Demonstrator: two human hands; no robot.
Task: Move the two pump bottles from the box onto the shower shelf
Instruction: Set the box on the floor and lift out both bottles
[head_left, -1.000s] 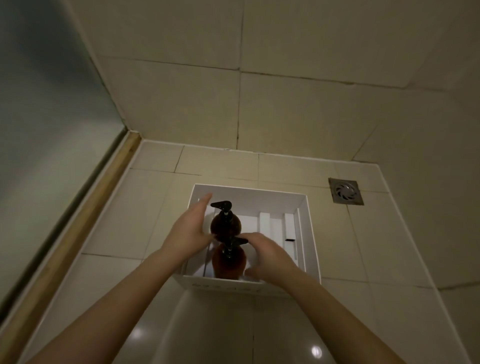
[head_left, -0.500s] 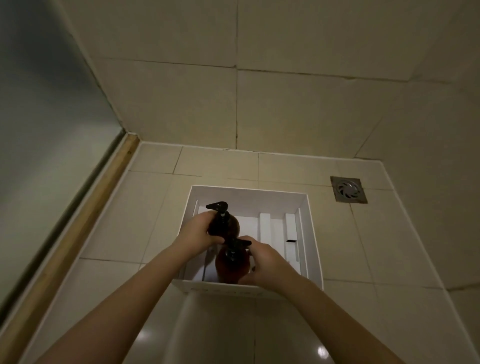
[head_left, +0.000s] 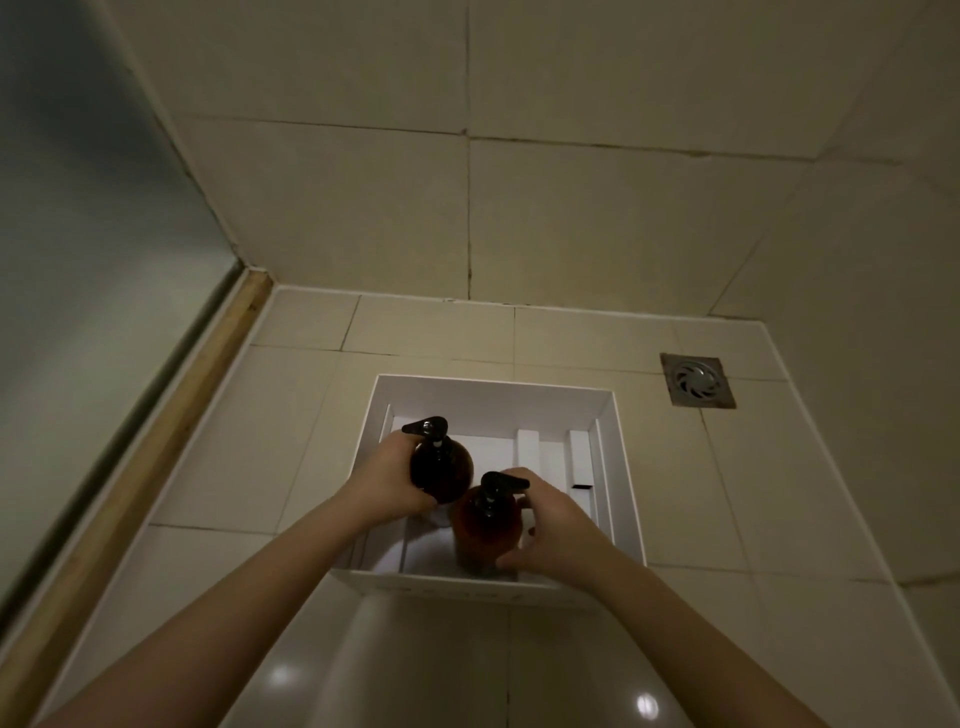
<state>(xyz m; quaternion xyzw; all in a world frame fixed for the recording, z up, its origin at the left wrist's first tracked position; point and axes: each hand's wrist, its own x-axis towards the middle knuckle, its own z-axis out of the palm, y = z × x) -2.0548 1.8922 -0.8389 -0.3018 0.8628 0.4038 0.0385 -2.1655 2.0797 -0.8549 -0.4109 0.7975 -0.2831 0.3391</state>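
A white open box (head_left: 621, 467) sits on the tiled shower floor. Two brown pump bottles with black pump heads stand inside it. My left hand (head_left: 387, 480) is wrapped around the far bottle (head_left: 447, 470), which looks a little raised toward me. The near bottle (head_left: 485, 530) stands at the box's front, and my right hand (head_left: 548, 525) grips its right side. No shower shelf is in view.
White cardboard dividers (head_left: 527, 447) line the box's inside on the right. A metal floor drain (head_left: 696, 379) lies at the far right of the floor. A glass panel with a wooden sill (head_left: 156, 457) runs along the left. Tiled walls close the back and right.
Both hands have closed around the bottles. The left hand went from open beside the far bottle to gripping it, and that bottle has shifted slightly up and left.
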